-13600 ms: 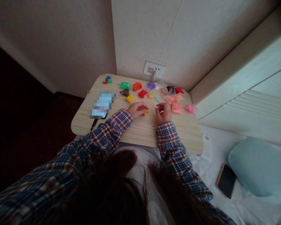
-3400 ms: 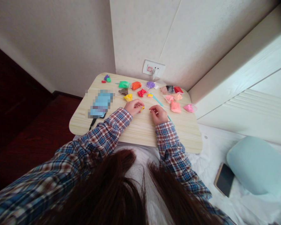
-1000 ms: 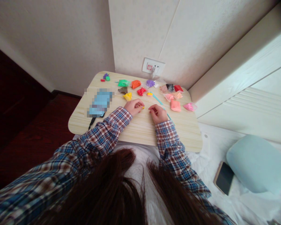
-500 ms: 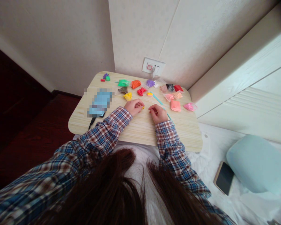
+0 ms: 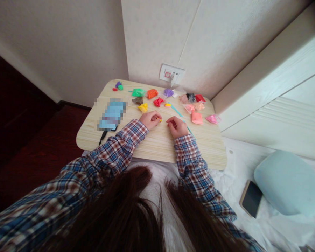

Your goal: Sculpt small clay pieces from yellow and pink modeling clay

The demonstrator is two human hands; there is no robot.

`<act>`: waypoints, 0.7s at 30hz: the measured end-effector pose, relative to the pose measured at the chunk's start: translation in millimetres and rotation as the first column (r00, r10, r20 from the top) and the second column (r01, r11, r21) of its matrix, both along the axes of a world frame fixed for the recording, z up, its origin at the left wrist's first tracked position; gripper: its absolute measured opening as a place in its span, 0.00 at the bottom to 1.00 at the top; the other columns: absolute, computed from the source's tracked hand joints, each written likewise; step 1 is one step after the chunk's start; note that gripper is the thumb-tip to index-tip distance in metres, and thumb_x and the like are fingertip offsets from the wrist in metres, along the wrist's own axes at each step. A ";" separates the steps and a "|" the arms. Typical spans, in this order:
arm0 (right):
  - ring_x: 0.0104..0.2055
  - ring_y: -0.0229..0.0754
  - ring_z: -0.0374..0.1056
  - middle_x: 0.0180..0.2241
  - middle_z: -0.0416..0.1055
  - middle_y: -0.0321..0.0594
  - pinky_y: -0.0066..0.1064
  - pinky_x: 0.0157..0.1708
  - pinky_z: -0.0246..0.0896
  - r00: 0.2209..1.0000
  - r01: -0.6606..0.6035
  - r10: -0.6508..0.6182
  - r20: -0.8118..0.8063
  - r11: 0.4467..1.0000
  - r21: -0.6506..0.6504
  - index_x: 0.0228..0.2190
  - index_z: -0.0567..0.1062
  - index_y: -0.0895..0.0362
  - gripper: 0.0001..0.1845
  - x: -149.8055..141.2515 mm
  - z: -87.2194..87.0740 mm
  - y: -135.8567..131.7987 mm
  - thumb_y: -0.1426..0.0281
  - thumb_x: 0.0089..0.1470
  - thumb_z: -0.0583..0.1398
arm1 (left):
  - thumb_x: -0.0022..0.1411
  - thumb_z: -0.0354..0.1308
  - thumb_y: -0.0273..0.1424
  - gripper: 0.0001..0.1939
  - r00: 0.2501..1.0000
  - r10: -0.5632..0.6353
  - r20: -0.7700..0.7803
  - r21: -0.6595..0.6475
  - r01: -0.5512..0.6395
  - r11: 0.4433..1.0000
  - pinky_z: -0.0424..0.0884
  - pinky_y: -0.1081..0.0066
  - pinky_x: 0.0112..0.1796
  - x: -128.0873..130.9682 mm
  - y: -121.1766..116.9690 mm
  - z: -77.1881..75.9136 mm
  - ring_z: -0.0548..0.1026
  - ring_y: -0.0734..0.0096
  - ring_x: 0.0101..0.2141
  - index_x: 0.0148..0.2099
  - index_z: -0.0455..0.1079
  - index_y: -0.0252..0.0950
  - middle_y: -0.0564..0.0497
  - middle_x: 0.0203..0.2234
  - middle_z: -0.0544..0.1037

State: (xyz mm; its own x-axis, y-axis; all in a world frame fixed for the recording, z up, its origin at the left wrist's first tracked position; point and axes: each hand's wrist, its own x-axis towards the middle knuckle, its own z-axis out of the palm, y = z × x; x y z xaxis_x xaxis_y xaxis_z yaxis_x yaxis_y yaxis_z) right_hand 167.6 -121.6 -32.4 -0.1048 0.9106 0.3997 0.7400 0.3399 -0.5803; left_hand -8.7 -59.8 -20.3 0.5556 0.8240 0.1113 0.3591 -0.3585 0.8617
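Observation:
My left hand (image 5: 150, 120) is over the middle of the small table (image 5: 157, 147), its thumb and fingers pinched on a small piece of yellow clay (image 5: 161, 120). To its right, my right hand (image 5: 177, 127) has its fingertips pressed together; whether anything is between them is hidden. A thin turquoise stick (image 5: 176, 110) runs behind and partly under the right hand. Beyond the hands lies a small yellow and pink clay piece (image 5: 168, 105). A yellow clay bag (image 5: 143, 107) is just past my left hand, with a red clay bag (image 5: 159, 102) beside it.
Several more clay bags line the far side, among them a green bag (image 5: 139, 92) and a pink bag (image 5: 213, 119). Small purple, green and red clay shapes (image 5: 119, 86) sit at the far left corner. A blurred phone-like screen (image 5: 112, 114) lies left, near a black cable (image 5: 103, 137).

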 end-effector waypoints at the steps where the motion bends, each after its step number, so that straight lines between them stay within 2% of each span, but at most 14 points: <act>1: 0.26 0.34 0.63 0.28 0.65 0.35 0.28 0.27 0.63 1.000 -0.001 0.001 0.001 1.000 0.002 0.35 0.69 0.61 0.12 0.0 0.0 0.0 0.64 0.60 0.55 | 0.63 0.53 0.32 0.09 1.000 -0.002 0.000 0.000 0.002 1.000 0.71 0.71 0.30 0.0 0.1 -0.1 0.71 0.75 0.28 0.41 0.66 0.30 0.51 0.31 0.72; 21: 0.26 0.34 0.63 0.28 0.65 0.35 0.29 0.28 0.63 1.000 0.001 -0.001 0.006 1.000 0.000 0.34 0.69 0.61 0.12 -0.9 0.6 -0.6 0.64 0.60 0.55 | 0.63 0.52 0.32 0.09 1.000 0.000 0.000 -0.002 0.000 1.000 0.71 0.71 0.29 0.7 0.6 -1.2 0.71 0.76 0.27 0.40 0.66 0.30 0.51 0.30 0.72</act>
State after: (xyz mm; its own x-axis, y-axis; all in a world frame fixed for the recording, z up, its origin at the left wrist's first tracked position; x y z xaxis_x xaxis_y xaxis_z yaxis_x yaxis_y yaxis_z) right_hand 166.7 -122.2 -31.8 -0.1060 0.9107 0.3992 0.7439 0.3391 -0.5759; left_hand -8.0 -59.2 -21.4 0.5560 0.8240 0.1092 0.3590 -0.3565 0.8626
